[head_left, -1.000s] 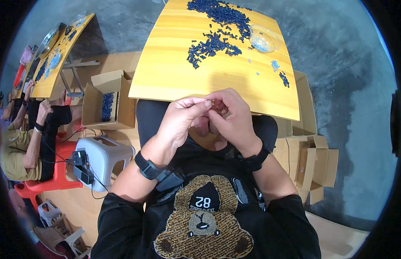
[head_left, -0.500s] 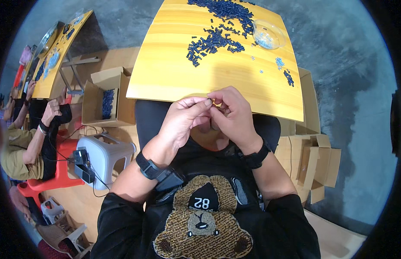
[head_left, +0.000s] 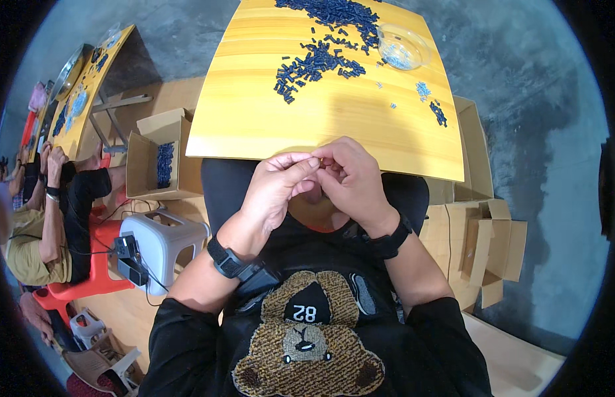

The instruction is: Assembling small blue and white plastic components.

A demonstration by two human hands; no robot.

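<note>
My left hand (head_left: 278, 188) and my right hand (head_left: 355, 182) meet at the near edge of the wooden table (head_left: 254, 129), fingertips pinched together. What lies between them is too small and too covered by fingers to make out. Beyond them on the tabletop is a loose pile of small dark cylindrical pieces (head_left: 314, 65), with a larger dark heap (head_left: 340, 16) behind it. A clear round bowl (head_left: 423, 56) to the right holds small pale, shiny pieces (head_left: 397, 56). Nearer on that side sit a little cluster of pale pieces (head_left: 423, 89) and a small group of dark pieces (head_left: 438, 114).
At left a cardboard box (head_left: 141, 162) holds dark pieces, near a grey plastic stool (head_left: 162, 231) with cables and black adapters. A co-worker (head_left: 46, 238) sits on a red stool (head_left: 102, 258) at another table (head_left: 86, 99). Open cardboard boxes (head_left: 496, 251) stand at right.
My hands stay pinched together, with the fingertips slightly shifted. The view has moved a little. The co-worker's raised hand has gone toward the other table.
</note>
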